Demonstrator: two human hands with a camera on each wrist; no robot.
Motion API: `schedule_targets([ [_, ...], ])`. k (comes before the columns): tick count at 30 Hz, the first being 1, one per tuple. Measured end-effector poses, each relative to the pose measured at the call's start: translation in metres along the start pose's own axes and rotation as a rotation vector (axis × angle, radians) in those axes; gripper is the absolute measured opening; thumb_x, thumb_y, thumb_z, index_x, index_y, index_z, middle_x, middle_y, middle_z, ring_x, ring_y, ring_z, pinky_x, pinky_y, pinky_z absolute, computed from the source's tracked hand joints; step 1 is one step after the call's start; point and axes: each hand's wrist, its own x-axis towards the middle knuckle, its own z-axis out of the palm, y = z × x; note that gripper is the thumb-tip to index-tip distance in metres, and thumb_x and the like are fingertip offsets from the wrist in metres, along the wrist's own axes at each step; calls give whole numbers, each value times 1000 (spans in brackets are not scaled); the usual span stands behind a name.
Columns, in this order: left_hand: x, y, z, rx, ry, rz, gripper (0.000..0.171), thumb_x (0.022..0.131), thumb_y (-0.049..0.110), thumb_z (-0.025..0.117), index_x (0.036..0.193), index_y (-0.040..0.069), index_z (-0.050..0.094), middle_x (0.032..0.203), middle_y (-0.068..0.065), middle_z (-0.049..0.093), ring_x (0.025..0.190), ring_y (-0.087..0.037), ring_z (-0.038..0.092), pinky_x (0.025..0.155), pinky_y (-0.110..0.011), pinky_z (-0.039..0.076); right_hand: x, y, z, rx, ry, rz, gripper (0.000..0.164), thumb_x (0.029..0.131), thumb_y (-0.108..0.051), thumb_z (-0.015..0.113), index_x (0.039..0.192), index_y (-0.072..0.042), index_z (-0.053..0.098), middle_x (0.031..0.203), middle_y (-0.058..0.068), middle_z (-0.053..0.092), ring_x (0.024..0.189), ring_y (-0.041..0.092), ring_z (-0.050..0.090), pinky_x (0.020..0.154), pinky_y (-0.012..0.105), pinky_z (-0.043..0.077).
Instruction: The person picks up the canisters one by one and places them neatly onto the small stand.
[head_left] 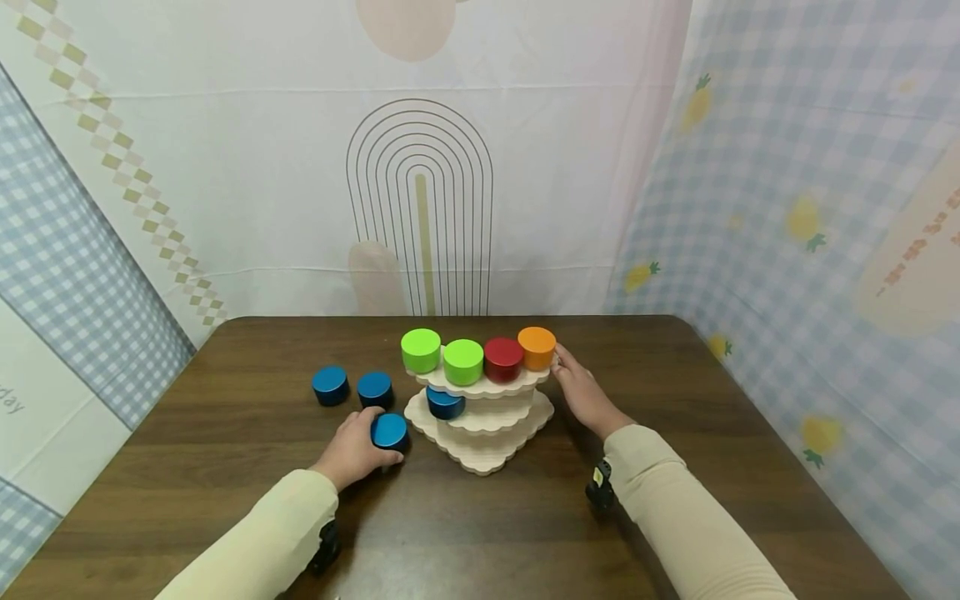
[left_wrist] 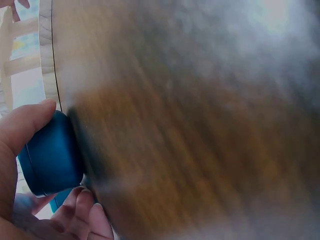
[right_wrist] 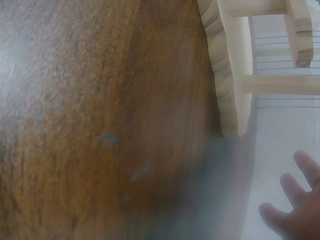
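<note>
My left hand (head_left: pixel 352 447) grips a small blue round tin (head_left: pixel 389 431) low over the table, thumb on one side and fingers on the other. In the left wrist view a seam runs round this blue tin (left_wrist: pixel 52 155). A pale wooden tiered stand (head_left: pixel 480 454) with scalloped edges is just to its right. Two green tins (head_left: pixel 463 363), a red tin (head_left: pixel 503 361) and an orange tin (head_left: pixel 537 347) line its top tier. Another blue tin (head_left: pixel 446 404) sits on the middle tier. Beside the orange tin is my right hand (head_left: pixel 588 396), fingertips at the top tier's right end; its fingers (right_wrist: pixel 295 190) are spread.
Two more blue tins, a far-left one (head_left: pixel 330 385) and one nearer (head_left: pixel 375 389), stand on the brown wooden table (head_left: pixel 675 500) left of the stand. A patterned curtain (head_left: pixel 562 208) hangs behind the table and along both sides.
</note>
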Motion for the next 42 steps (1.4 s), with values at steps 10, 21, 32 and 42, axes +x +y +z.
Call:
schedule_targets([
  [10, 0, -2, 0, -45, -10, 10, 70, 75, 21, 82, 129, -7, 47, 124, -27, 51, 112, -41, 52, 94, -56, 44, -1, 0, -1, 9, -1, -7, 56, 105, -33, 24, 156, -14, 13, 157, 16, 23, 144, 36, 21, 114, 58, 17],
  [21, -6, 6, -2, -115, 47, 14, 69, 78, 18, 80, 133, -5, 45, 125, -27, 48, 113, -38, 49, 95, -57, 44, 0, -1, 1, 24, 5, -5, 55, 104, -30, 24, 156, -14, 14, 158, 14, 21, 144, 34, 21, 114, 56, 16],
  [32, -21, 32, -2, -180, 77, 64, 64, 76, 14, 81, 129, -3, 48, 123, -24, 45, 112, -37, 49, 95, -57, 44, 0, -2, 0, 13, 1, -7, 55, 105, -32, 24, 156, -14, 13, 159, 13, 19, 145, 34, 20, 114, 57, 16],
  [42, -28, 50, 8, -240, 111, 80, 62, 74, 12, 82, 125, -3, 50, 119, -21, 44, 108, -35, 49, 94, -56, 45, -1, -2, 1, 29, 0, -8, 56, 104, -32, 24, 156, -15, 13, 159, 13, 21, 144, 34, 21, 114, 57, 17],
])
